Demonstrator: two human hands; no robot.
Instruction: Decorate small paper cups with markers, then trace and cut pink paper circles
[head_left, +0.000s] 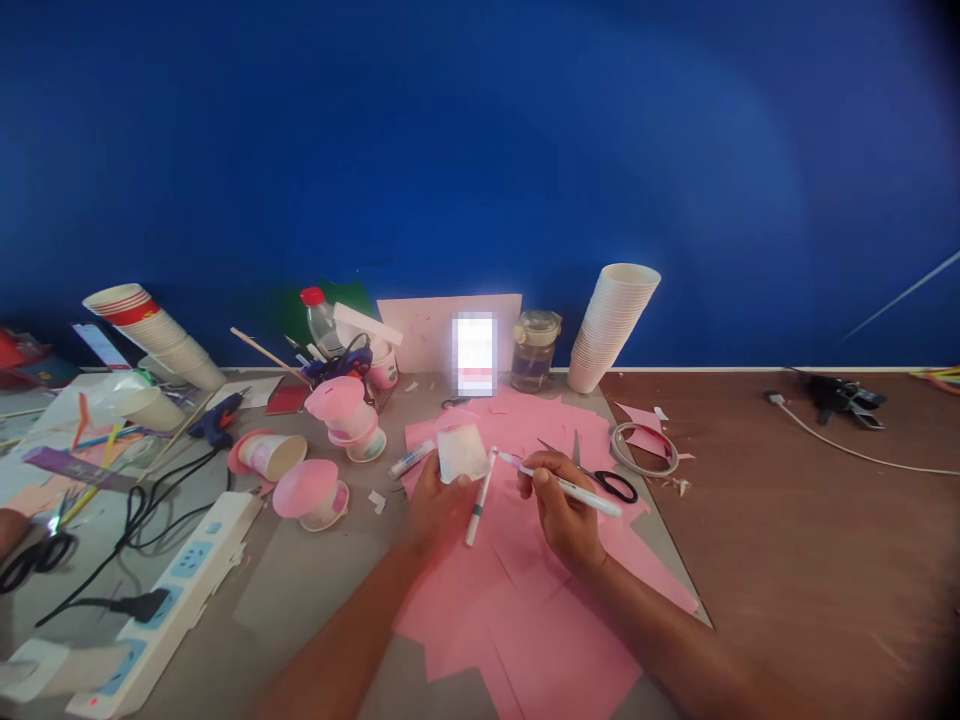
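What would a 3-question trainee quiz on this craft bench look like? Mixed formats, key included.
1. True or false: the scissors lie on the pink paper, to the right of the right hand.
2. The left hand holds: A) a glue gun, B) a small white piece of paper, C) a cup.
3. Fill in: the right hand's grip is on a white ____.

Key: 1 true; 2 B; 3 pen.

A blurred bright rectangle [475, 353] stood at the bench's back edge, while the power strip [161, 605] ran off the picture's bottom-left.
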